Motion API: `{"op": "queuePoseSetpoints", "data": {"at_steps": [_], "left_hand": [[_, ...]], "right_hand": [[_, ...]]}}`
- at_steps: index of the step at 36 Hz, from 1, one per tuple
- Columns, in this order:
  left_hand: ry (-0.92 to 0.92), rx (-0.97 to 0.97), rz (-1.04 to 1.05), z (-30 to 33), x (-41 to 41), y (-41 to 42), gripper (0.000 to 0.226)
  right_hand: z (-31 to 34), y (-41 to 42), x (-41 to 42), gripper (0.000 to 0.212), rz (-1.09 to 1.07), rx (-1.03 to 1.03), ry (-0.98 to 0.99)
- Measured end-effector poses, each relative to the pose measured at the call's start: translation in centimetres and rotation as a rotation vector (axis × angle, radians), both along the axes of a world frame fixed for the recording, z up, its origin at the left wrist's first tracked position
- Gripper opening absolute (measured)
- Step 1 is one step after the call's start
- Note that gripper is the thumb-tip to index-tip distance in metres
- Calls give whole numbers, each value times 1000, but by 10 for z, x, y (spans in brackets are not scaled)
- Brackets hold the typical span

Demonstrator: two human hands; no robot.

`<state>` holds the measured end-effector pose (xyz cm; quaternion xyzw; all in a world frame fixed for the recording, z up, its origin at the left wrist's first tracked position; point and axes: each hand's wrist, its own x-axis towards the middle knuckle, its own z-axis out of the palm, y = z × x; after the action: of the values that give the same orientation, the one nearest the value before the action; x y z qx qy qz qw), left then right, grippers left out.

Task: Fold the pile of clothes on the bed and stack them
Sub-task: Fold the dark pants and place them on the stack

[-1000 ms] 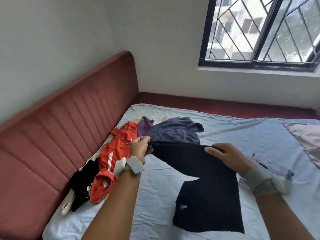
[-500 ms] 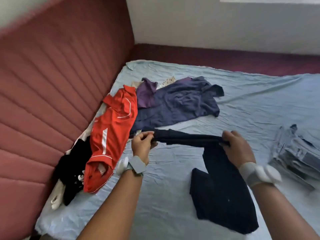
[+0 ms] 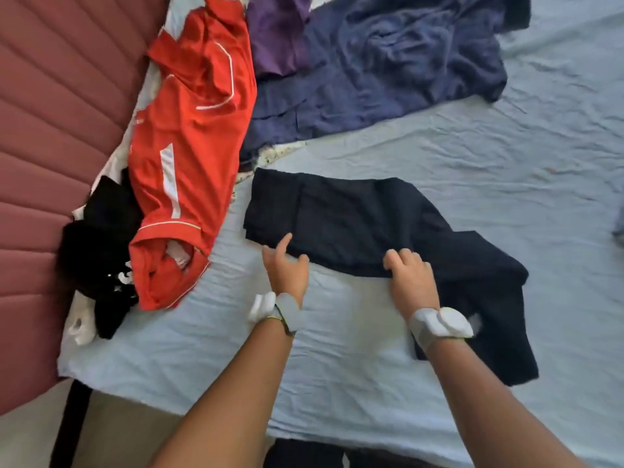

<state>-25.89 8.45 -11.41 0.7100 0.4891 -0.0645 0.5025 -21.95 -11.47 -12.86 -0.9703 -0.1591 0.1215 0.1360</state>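
Note:
A dark navy garment (image 3: 354, 224) lies spread on the light blue bed sheet (image 3: 456, 153), part of it trailing toward me on the right. My left hand (image 3: 285, 265) rests at its near edge with loose, spread fingers and holds nothing. At the same edge, the curled fingers of my right hand (image 3: 410, 276) pinch the fabric. The unfolded pile lies beyond: a red shirt (image 3: 189, 146), a purple garment (image 3: 277, 32), a blue-grey garment (image 3: 388, 62) and a black garment (image 3: 101, 238).
A padded maroon headboard (image 3: 50, 96) runs along the left, against the pile. The near edge of the bed is just below my forearms. A bit of grey-blue cloth (image 3: 619, 228) shows at the right border.
The dark garment, held stretched in the air between both hands, now lies flat on the sheet. My left hand has let go. The view has tilted down onto the bed.

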Motion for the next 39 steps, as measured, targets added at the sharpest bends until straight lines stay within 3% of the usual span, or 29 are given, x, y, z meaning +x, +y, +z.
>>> {"op": "queuePoseSetpoints", "data": {"at_steps": [3, 6, 10, 15, 18, 21, 24, 27, 29, 32, 36, 39], "left_hand": [[-13, -21, -38, 9, 0, -24, 52], [-63, -8, -157, 19, 3, -56, 48], [-120, 7, -408, 25, 16, -97, 40], [-192, 12, -652, 26, 38, -139, 43], [-165, 8, -878, 16, 53, -169, 61], [-104, 111, -1136, 1, 63, -188, 79], [-39, 420, -1297, -7, 67, -205, 80], [-114, 580, -1267, -12, 71, -213, 70], [-145, 459, -1138, -7, 78, -213, 58], [-254, 295, -863, 7, 87, -205, 46], [-497, 322, -708, 34, 80, -211, 43], [-563, 307, -662, 43, 62, -224, 36]], "right_hand": [[12, -9, 3, 24, -9, 19, 82], [27, -29, 2, 35, -81, 77, 32], [36, -67, -5, 42, -455, 124, -52], [31, -110, -14, 84, -1049, 20, 144], [16, -137, -15, 113, -1203, 20, 368], [5, -139, -11, 119, -1158, 22, 480], [-2, -132, -9, 102, -980, -48, 469], [-3, -136, -9, 66, -829, 75, 512], [8, -148, -1, 45, -780, 96, 501], [35, -169, 16, 27, -757, 65, 248], [80, -200, 35, 53, -642, 109, -249], [100, -216, 39, 61, -534, 100, -458]]}}
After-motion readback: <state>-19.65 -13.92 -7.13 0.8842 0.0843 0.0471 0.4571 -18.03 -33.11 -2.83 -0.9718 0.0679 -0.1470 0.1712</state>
